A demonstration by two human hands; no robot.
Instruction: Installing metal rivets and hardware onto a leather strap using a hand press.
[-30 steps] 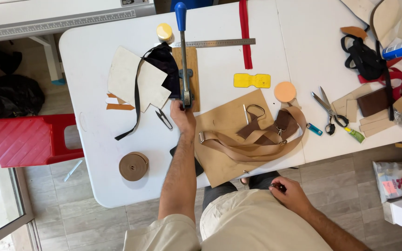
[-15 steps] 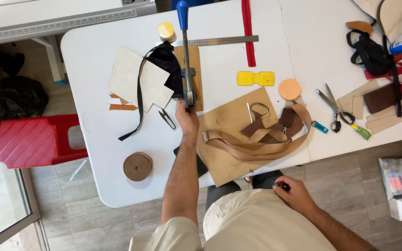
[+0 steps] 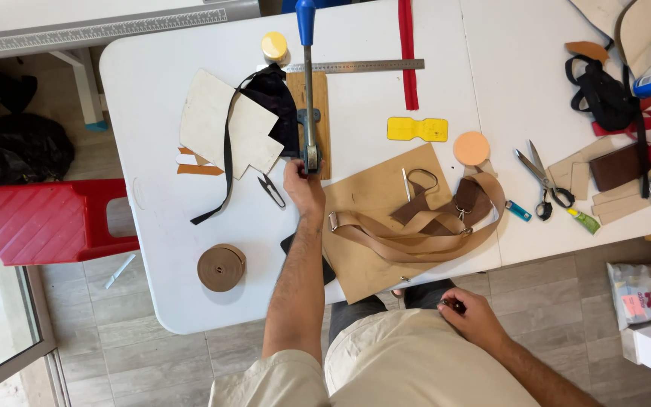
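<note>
- Head view: the left hand (image 3: pixel 303 183) was seen stretched far across the white table (image 3: pixel 152 113), its fingers wrapped round the near end of a long metal press tool with a blue handle (image 3: pixel 308 90).
- The tool was laid over a narrow wooden board (image 3: pixel 319 113), with a steel ruler (image 3: pixel 363 66) just beyond it and dark leather pieces (image 3: pixel 276 98) touching its left side.
- The step in hand was judged to be the gripping and steadying of the tool at its near end; a firm, straight hold along the board would be called for in any further move.
- The left arm was held nearly straight, forearm over the table edge, beside a tan strap (image 3: pixel 416 237) laid on a brown sheet (image 3: pixel 363 226).
- The right hand (image 3: pixel 472 316) was kept low by the lap, off the table, fingers curled round a small dark object (image 3: pixel 450 305); what it was could not be told.
- Small snips (image 3: pixel 271 190) were lying just left of the left hand.
</note>
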